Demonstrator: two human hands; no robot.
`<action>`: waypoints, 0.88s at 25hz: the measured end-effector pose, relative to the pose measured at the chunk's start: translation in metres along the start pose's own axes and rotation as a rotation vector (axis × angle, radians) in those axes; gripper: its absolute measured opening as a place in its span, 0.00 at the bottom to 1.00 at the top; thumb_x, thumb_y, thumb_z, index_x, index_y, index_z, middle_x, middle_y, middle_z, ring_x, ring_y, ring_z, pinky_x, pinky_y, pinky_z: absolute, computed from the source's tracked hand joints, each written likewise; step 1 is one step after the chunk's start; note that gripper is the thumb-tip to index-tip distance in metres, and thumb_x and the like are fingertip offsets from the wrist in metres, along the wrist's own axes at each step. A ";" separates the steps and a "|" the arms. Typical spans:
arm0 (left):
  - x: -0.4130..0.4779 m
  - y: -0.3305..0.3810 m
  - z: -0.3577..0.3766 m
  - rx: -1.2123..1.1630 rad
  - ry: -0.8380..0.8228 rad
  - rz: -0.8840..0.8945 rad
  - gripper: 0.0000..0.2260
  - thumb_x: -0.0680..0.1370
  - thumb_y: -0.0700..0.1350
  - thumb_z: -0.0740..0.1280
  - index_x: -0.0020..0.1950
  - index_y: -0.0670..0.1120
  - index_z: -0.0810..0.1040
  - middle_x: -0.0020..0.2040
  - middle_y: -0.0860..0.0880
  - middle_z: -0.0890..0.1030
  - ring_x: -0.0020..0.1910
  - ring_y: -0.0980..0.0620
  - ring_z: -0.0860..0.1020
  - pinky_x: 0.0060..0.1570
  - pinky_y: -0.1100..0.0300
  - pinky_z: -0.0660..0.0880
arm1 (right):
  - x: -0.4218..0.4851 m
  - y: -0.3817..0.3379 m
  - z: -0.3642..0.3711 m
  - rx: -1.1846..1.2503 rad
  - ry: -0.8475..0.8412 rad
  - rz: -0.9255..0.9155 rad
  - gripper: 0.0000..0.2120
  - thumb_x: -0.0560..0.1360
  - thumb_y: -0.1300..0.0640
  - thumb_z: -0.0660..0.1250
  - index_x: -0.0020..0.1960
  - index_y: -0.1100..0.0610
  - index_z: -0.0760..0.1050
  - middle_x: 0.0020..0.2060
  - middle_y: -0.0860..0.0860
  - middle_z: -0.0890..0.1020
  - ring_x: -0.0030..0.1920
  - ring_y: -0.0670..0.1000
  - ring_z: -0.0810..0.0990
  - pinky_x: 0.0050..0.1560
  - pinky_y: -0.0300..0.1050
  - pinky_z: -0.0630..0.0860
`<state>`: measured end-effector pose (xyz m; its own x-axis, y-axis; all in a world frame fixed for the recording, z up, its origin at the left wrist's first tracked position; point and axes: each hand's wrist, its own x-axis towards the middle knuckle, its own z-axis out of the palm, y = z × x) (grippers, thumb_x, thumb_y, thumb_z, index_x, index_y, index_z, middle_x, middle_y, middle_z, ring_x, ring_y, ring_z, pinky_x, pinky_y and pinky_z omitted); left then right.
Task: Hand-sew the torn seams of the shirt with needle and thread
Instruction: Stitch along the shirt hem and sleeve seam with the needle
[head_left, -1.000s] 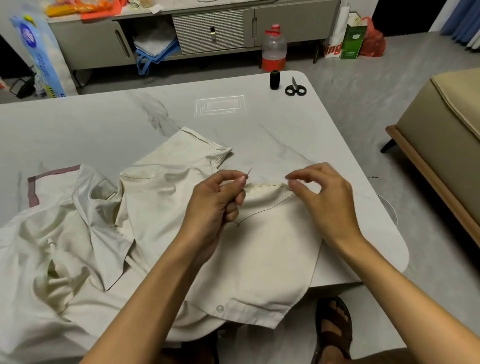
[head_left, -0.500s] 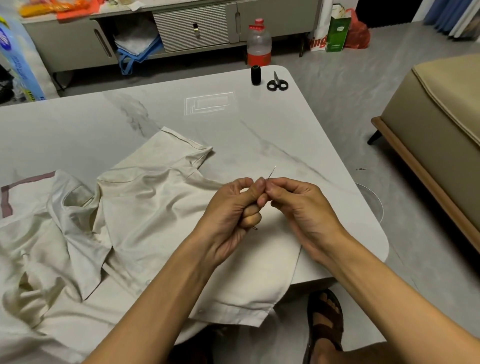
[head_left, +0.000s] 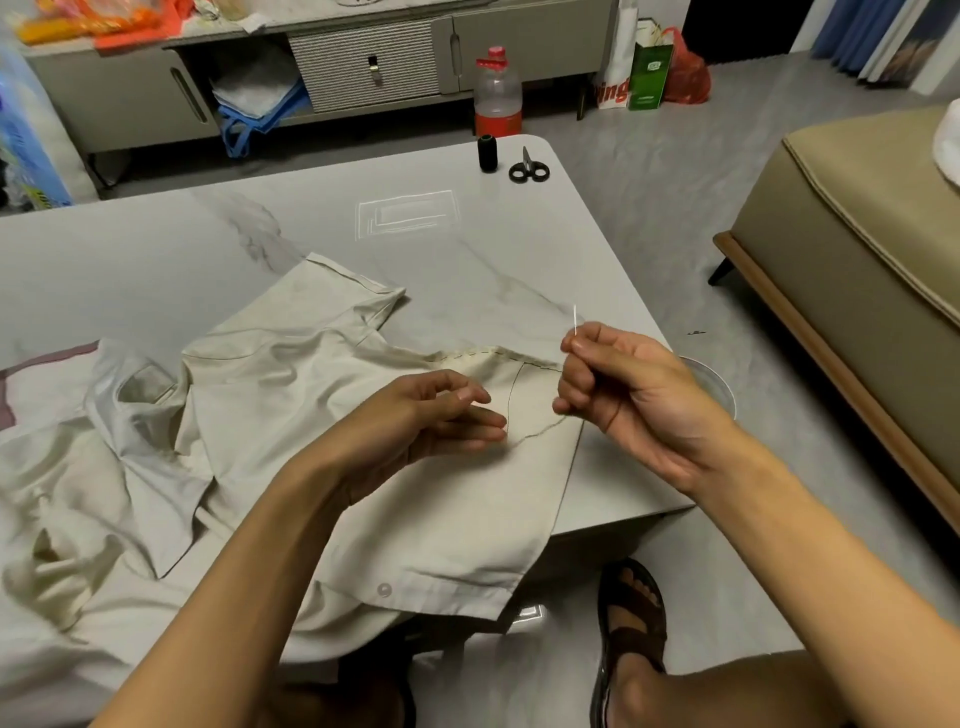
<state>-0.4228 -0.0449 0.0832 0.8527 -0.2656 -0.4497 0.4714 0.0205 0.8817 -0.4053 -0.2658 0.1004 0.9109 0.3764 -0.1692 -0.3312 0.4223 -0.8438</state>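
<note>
Right hand pinches the needle between thumb and forefinger, tip up, centre right of frame, just past the shirt's edge. Half a second ago both hands met on the needle. Now the left hand has let go, fingers loose and holding nothing, over the shirt spread mid-frame on the tabletop. Thread trails from near the stitched seam. Looks like a stitch pulled through; drawing the thread taut probably comes next.
</note>
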 end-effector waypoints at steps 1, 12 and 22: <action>0.006 0.000 0.000 -0.015 0.052 0.045 0.06 0.83 0.39 0.61 0.55 0.38 0.76 0.54 0.34 0.83 0.54 0.42 0.84 0.55 0.56 0.81 | -0.003 0.000 -0.005 -0.037 -0.029 0.056 0.03 0.75 0.61 0.64 0.47 0.61 0.73 0.28 0.52 0.73 0.29 0.49 0.73 0.37 0.43 0.78; 0.101 -0.009 0.006 1.172 0.372 0.556 0.06 0.80 0.43 0.68 0.55 0.46 0.83 0.49 0.48 0.85 0.53 0.46 0.79 0.64 0.53 0.64 | 0.039 0.049 -0.026 -0.552 0.248 0.056 0.09 0.81 0.64 0.60 0.45 0.62 0.78 0.43 0.56 0.86 0.42 0.52 0.84 0.49 0.46 0.81; 0.075 0.011 -0.007 0.606 0.132 0.156 0.10 0.82 0.41 0.63 0.45 0.35 0.77 0.28 0.55 0.66 0.28 0.57 0.61 0.29 0.66 0.60 | 0.045 0.054 -0.012 -0.905 0.199 -0.031 0.07 0.78 0.61 0.63 0.43 0.57 0.78 0.31 0.51 0.83 0.35 0.51 0.81 0.44 0.42 0.76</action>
<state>-0.3518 -0.0580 0.0584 0.9399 -0.1817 -0.2890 0.1614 -0.5095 0.8452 -0.3791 -0.2360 0.0409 0.9694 0.1916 -0.1535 -0.0639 -0.4068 -0.9113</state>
